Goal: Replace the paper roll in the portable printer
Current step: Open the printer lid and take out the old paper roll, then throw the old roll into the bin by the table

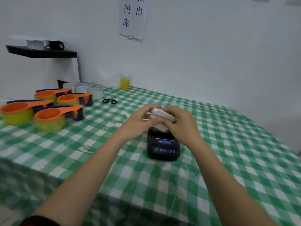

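A small black portable printer [163, 146] with blue buttons sits on the green-checked tablecloth, a little right of centre. Just above its far end, both hands hold a white paper roll [161, 115] with a loose strip hanging toward the printer. My left hand [140, 123] grips the roll from the left, fingers curled over its top and thumb underneath. From the right, my right hand [182, 123] wraps round it and hides most of that end. The printer's paper bay lies behind the hanging paper and cannot be seen.
Several tape dispensers [48, 110] with orange handles crowd the table's left side, with white tape rolls [91, 91] behind. Black scissors [110, 100] lie beyond my left hand. A cup of yellow drink [125, 82] stands by the wall. Paper scraps [117, 124] dot the cloth.
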`<state>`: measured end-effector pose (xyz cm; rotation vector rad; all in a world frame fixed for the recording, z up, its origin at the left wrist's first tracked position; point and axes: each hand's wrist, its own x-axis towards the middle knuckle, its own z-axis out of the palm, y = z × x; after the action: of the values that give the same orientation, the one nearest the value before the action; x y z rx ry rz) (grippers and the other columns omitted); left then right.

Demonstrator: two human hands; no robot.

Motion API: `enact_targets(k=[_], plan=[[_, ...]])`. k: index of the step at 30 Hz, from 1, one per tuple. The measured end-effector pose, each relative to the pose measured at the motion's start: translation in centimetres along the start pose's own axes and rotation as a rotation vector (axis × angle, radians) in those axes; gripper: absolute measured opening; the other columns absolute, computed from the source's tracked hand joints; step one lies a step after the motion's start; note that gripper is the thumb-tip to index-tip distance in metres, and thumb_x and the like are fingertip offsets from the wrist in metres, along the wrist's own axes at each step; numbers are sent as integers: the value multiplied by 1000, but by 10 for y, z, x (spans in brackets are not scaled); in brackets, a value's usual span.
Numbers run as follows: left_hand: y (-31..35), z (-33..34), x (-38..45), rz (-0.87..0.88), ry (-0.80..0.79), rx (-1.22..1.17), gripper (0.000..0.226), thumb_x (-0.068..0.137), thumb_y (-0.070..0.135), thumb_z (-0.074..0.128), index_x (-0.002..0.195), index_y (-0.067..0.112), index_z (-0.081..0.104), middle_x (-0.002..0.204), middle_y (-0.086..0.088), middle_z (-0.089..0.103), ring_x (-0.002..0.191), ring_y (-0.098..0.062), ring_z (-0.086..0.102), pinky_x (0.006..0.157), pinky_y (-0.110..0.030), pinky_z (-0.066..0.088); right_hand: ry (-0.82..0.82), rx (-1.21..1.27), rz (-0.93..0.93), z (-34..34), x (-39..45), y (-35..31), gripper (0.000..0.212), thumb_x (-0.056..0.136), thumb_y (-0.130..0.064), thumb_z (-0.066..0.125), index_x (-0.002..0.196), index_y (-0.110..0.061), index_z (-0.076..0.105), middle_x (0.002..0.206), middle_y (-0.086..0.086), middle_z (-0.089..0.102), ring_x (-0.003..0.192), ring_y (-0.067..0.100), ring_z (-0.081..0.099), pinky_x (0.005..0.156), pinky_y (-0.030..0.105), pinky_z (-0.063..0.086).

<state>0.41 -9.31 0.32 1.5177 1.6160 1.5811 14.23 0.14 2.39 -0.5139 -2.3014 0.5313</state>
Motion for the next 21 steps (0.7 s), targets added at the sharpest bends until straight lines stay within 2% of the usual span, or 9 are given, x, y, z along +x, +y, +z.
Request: enact_targets(k=[2, 5, 8, 10, 14, 18, 21], plan=[[5, -13, -14, 43, 84, -6, 30, 80, 25, 70, 107, 35, 61, 110, 3, 65, 98, -14, 64, 84, -31, 55, -4, 95, -29, 9, 0, -18, 20, 83, -25, 66, 103, -25, 67, 94, -9, 69, 85, 10, 62, 73, 29, 49], [5, -38, -45, 79, 249, 27, 24, 83, 16, 67, 105, 25, 63, 103, -2, 66, 93, -18, 63, 81, -31, 53, -64, 166, -108, 38, -2, -47, 25, 84, -23, 66, 108, -26, 63, 101, -8, 66, 91, 11, 61, 75, 29, 51], [-2, -68, -87, 25, 410, 38, 20, 84, 17, 66, 100, 28, 60, 99, -1, 63, 94, -29, 63, 77, -40, 54, -164, 275, -139, 79, -10, -76, 36, 83, -16, 65, 116, -25, 53, 113, -7, 58, 101, 12, 57, 79, 29, 51], [-10, -90, -121, -31, 515, 57, 18, 85, 17, 65, 94, 30, 56, 95, 1, 62, 90, -31, 63, 74, -43, 54, -187, 388, -126, 111, -19, -98, 34, 83, -14, 65, 115, -21, 52, 116, -3, 57, 103, 15, 56, 80, 30, 51], [-37, -131, -197, -166, 691, 117, 12, 86, 16, 65, 85, 25, 58, 86, 2, 65, 79, -18, 64, 70, -33, 53, -302, 455, -170, 181, -45, -144, 23, 85, -14, 62, 107, -16, 55, 109, 0, 59, 97, 18, 56, 80, 36, 52], [-69, -159, -277, -307, 801, 220, 14, 83, 16, 67, 79, 26, 60, 85, 3, 62, 74, 7, 59, 65, -9, 46, -472, 368, -261, 247, -83, -178, 17, 88, -18, 57, 105, -16, 54, 105, 1, 59, 87, 17, 54, 72, 36, 48], [-110, -168, -331, -482, 811, 327, 12, 80, 19, 70, 78, 28, 62, 92, -3, 59, 74, 0, 55, 65, -10, 45, -607, 274, -258, 297, -117, -186, 12, 88, -22, 56, 100, -19, 54, 101, -2, 58, 82, 16, 54, 67, 35, 46]])
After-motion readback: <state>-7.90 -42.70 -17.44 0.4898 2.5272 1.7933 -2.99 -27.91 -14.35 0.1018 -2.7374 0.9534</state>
